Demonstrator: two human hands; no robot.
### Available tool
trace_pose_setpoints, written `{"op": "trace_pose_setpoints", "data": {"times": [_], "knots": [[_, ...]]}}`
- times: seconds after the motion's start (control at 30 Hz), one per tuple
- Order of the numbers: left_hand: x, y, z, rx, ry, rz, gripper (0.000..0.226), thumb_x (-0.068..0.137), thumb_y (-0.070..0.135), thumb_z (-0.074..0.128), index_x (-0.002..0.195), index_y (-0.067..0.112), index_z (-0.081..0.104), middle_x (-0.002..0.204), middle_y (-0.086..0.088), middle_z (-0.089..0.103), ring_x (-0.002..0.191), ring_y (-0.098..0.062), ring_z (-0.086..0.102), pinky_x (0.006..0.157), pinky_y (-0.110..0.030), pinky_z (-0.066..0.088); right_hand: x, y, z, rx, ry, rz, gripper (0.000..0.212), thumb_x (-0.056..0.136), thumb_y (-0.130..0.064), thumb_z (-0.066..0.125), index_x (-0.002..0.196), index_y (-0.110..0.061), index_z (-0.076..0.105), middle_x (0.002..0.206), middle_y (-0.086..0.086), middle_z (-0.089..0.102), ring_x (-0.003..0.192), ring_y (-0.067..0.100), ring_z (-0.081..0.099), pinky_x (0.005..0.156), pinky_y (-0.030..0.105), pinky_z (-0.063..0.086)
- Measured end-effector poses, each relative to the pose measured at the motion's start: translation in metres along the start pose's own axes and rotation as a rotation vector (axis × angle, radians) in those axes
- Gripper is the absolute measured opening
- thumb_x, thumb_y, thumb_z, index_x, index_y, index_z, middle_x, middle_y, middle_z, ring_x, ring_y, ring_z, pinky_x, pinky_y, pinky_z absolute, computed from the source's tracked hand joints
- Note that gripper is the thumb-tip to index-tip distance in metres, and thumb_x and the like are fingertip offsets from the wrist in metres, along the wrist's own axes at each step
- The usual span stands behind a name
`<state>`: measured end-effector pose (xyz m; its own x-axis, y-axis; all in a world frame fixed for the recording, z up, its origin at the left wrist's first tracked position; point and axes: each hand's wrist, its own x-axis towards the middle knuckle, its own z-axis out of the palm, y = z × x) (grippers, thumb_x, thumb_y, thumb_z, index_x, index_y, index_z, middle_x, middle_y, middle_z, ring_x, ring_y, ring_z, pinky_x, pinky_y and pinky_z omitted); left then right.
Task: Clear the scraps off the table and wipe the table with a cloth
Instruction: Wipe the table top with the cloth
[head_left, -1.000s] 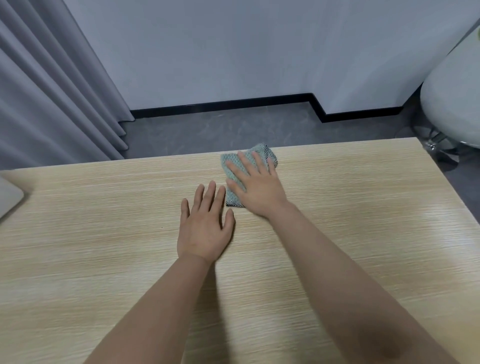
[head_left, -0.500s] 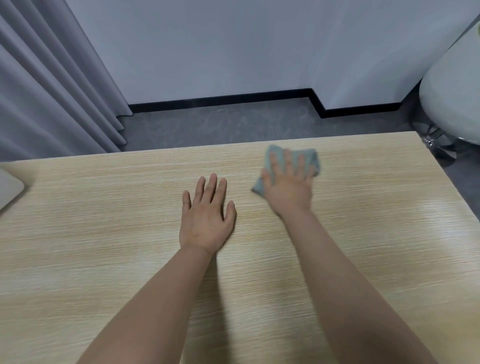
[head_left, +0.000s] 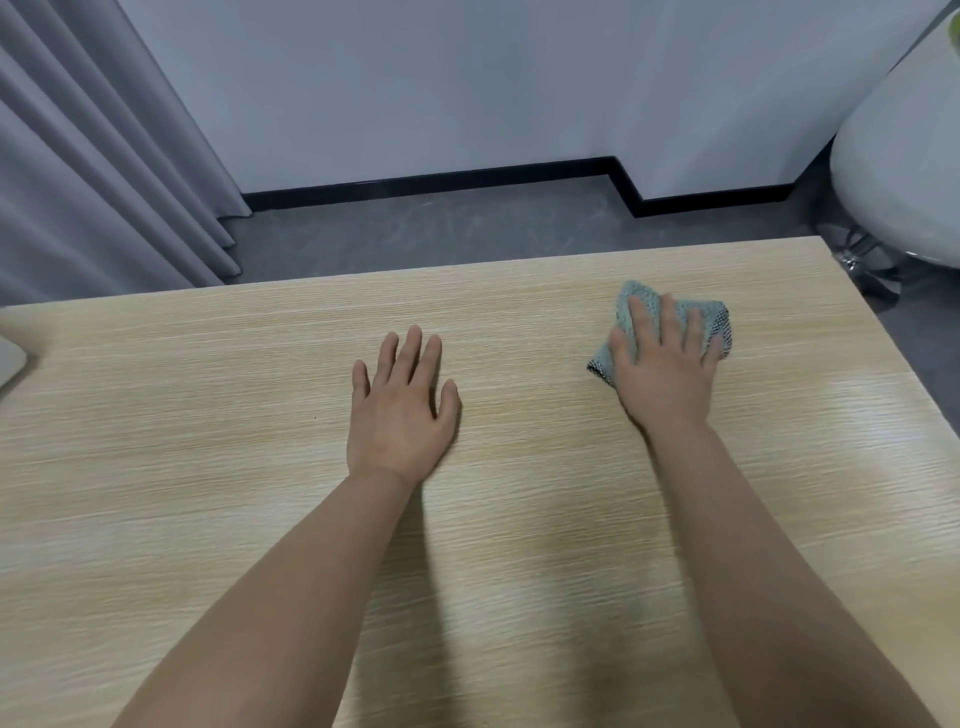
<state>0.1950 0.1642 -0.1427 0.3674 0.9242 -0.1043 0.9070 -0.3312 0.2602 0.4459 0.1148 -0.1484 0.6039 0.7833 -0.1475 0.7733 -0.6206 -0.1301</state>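
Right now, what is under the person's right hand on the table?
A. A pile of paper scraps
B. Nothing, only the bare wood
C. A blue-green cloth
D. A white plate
C. The right hand lies flat with straight fingers on a blue-green cloth near the table's far right corner, while the left hand rests open on bare wood.

no readable text, labels or numbers

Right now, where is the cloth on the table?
In the head view the blue-green cloth lies flat under the right hand, toward the far right part of the wooden table, well right of the left hand.
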Motion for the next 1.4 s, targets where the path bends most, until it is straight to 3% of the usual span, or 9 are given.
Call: {"op": "trace_pose_setpoints", "data": {"times": [0.07,0.23,0.37,0.67,0.73,0.87,0.97,1.23,1.4], "knots": [[0.001,0.001,0.0,0.007,0.0,-0.001,0.057,0.097,0.045,0.016,0.151,0.028,0.008,0.159,0.008,-0.002,0.145,-0.011,-0.01,0.118,-0.041,-0.005,-0.011,-0.024,0.004,-0.008,0.007,-0.025,0.056,0.097,-0.051,0.01,0.149,-0.034,-0.004,0.158,-0.001,-0.008,0.145,0.028,-0.011,0.116,0.051,-0.008],[0.001,0.002,0.0,0.016,0.004,-0.009,0.057,0.097,0.044,0.018,0.151,0.028,0.009,0.159,0.008,0.0,0.145,-0.011,-0.008,0.118,-0.041,-0.004,-0.063,-0.084,0.018,-0.026,-0.001,-0.487,0.055,0.097,-0.053,0.014,0.148,-0.036,0.001,0.158,-0.003,-0.006,0.145,0.025,-0.012,0.115,0.046,-0.013],[0.0,0.002,0.0,0.024,0.011,-0.013,0.056,0.097,0.044,0.019,0.151,0.028,0.01,0.159,0.008,0.001,0.145,-0.011,-0.007,0.118,-0.041,-0.004,-0.064,-0.07,0.016,-0.038,-0.038,-0.619,0.054,0.096,-0.057,0.014,0.147,-0.042,0.002,0.158,-0.01,-0.005,0.145,0.018,-0.011,0.117,0.043,-0.011],[0.0,0.001,0.001,0.029,0.013,-0.004,0.056,0.097,0.043,0.018,0.151,0.027,0.01,0.159,0.007,0.001,0.146,-0.012,-0.007,0.118,-0.041,-0.005,-0.033,-0.001,0.006,0.015,0.008,0.009,0.058,0.096,-0.055,0.009,0.15,-0.034,0.001,0.159,-0.002,-0.007,0.145,0.025,-0.009,0.117,0.049,-0.007],[0.001,0.002,0.001,0.031,0.016,-0.004,0.056,0.097,0.043,0.018,0.151,0.027,0.01,0.159,0.007,0.002,0.146,-0.013,-0.007,0.118,-0.041,-0.004,-0.047,-0.023,0.011,0.01,0.009,-0.019,0.058,0.097,-0.052,0.011,0.149,-0.031,-0.002,0.158,0.001,-0.008,0.145,0.028,-0.01,0.116,0.051,-0.009],[0.001,0.002,0.001,0.027,0.026,-0.008,0.056,0.097,0.043,0.02,0.151,0.027,0.012,0.159,0.007,0.003,0.146,-0.012,-0.006,0.118,-0.041,-0.004,-0.096,-0.072,0.025,-0.023,0.044,-0.452,0.06,0.095,-0.055,0.012,0.149,-0.032,0.006,0.158,0.0,0.001,0.145,0.028,-0.006,0.115,0.048,-0.012],[0.001,0.002,0.002,0.031,0.031,-0.003,0.056,0.098,0.044,0.021,0.151,0.027,0.012,0.159,0.007,0.003,0.146,-0.012,-0.005,0.118,-0.042,-0.003,-0.099,-0.066,0.027,-0.036,-0.022,-0.6,0.057,0.095,-0.058,0.015,0.147,-0.039,0.005,0.158,-0.007,-0.002,0.145,0.02,-0.009,0.115,0.044,-0.013],[0.0,0.001,0.002,0.016,0.035,0.005,0.056,0.098,0.042,0.021,0.151,0.026,0.014,0.159,0.006,0.005,0.146,-0.013,-0.004,0.118,-0.042,-0.003,-0.045,0.004,0.009,-0.014,0.013,-0.195,0.058,0.095,-0.06,0.011,0.148,-0.039,0.003,0.159,-0.006,-0.003,0.146,0.019,-0.008,0.117,0.045,-0.008],[0.0,0.001,0.002,0.022,0.032,0.004,0.056,0.097,0.042,0.02,0.151,0.025,0.014,0.159,0.005,0.005,0.146,-0.014,-0.004,0.118,-0.043,-0.002,-0.061,-0.032,0.015,0.009,0.015,-0.11,0.058,0.097,-0.052,0.012,0.149,-0.031,-0.004,0.158,0.001,-0.008,0.145,0.027,-0.012,0.116,0.049,-0.011]]}}
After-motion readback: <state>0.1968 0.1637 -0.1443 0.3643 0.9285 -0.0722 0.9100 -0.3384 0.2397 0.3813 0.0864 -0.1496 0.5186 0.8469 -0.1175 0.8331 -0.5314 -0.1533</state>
